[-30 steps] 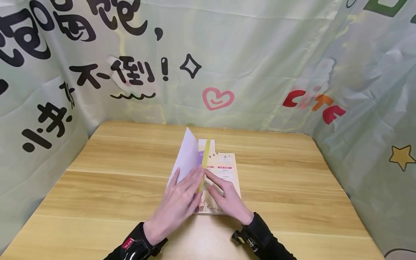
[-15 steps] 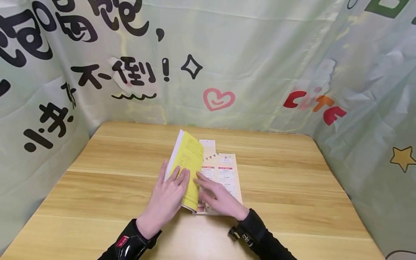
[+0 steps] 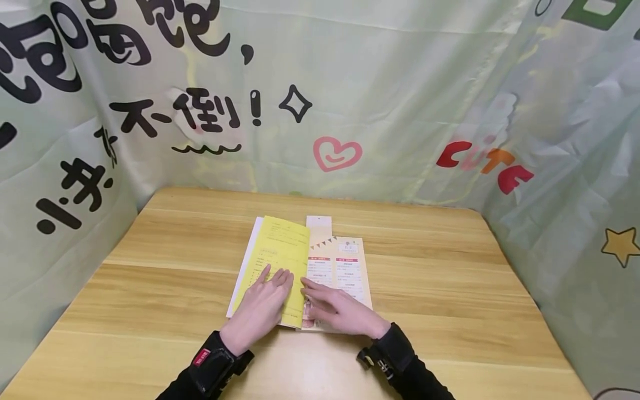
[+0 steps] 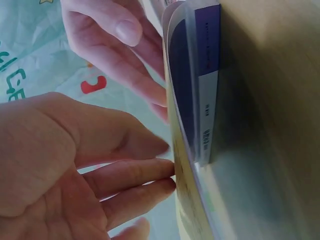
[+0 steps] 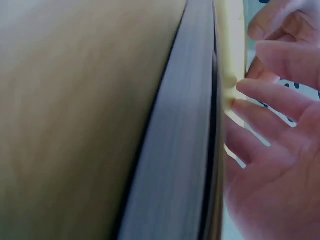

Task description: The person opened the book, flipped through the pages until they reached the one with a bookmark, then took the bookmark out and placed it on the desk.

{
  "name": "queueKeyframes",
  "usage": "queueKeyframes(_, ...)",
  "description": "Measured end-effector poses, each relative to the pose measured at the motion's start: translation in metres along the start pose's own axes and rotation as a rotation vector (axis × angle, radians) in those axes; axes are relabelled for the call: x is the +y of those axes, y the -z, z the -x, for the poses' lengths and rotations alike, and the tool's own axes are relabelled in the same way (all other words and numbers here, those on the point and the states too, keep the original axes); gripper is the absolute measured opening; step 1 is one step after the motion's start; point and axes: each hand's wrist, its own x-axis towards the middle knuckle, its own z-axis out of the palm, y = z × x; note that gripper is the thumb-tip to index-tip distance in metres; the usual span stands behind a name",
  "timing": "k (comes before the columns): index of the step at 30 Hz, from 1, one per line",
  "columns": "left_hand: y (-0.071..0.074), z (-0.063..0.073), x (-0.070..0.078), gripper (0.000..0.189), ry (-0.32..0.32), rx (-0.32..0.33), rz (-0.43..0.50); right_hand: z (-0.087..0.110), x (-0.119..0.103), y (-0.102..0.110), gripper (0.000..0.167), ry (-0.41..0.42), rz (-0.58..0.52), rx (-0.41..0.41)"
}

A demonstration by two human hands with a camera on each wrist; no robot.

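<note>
An open book lies on the table, its yellow page [image 3: 285,244] turned to the left and a cream printed page [image 3: 347,278] on the right. My left hand [image 3: 265,305] rests on the yellow page with its fingers stretched out. In the left wrist view, fingertips touch the page, above the purple-and-white spine [image 4: 207,90]. My right hand [image 3: 345,310] lies over the cream page, its fingertips at the fold. From the right wrist, the thick block of page edges [image 5: 175,125] shows below the fingers.
A pale strip of paper [image 3: 319,224] sticks out past the book's top edge. The wooden table [image 3: 430,261] runs back to a printed cloth [image 3: 400,100] that hangs behind it and on both sides.
The yellow page has swung down from upright to lie flat on the left, with the left hand on it. The right hand has moved slightly toward the person.
</note>
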Motion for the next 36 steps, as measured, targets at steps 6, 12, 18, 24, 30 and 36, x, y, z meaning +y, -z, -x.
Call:
queueKeyframes(6, -0.011, -0.007, 0.000, 0.046, 0.018, -0.037, 0.132, 0.007, 0.007, 0.005, 0.053, 0.040, 0.063, -0.011)
queueKeyframes(12, -0.020, -0.011, 0.001, 0.055, 0.010, -0.122, 0.180, 0.015, 0.012, 0.011, 0.061, 0.023, 0.123, -0.057)
queueKeyframes(18, -0.026, -0.013, 0.002, 0.058, -0.094, -0.155, 0.128, 0.019, 0.011, 0.018, 0.072, -0.048, 0.178, -0.087)
queueKeyframes(24, -0.031, -0.013, 0.003, 0.045, -0.047, -0.158, 0.164, 0.020, 0.006, 0.021, 0.079, -0.098, 0.242, -0.120)
queueKeyframes(30, -0.031, -0.010, 0.005, 0.047, -0.001, -0.132, 0.200, 0.020, -0.001, 0.022, 0.075, -0.131, 0.292, -0.114)
queueKeyframes(36, -0.029, -0.008, 0.009, 0.060, -0.007, -0.147, 0.183, 0.021, -0.007, 0.024, 0.068, -0.138, 0.321, -0.109)
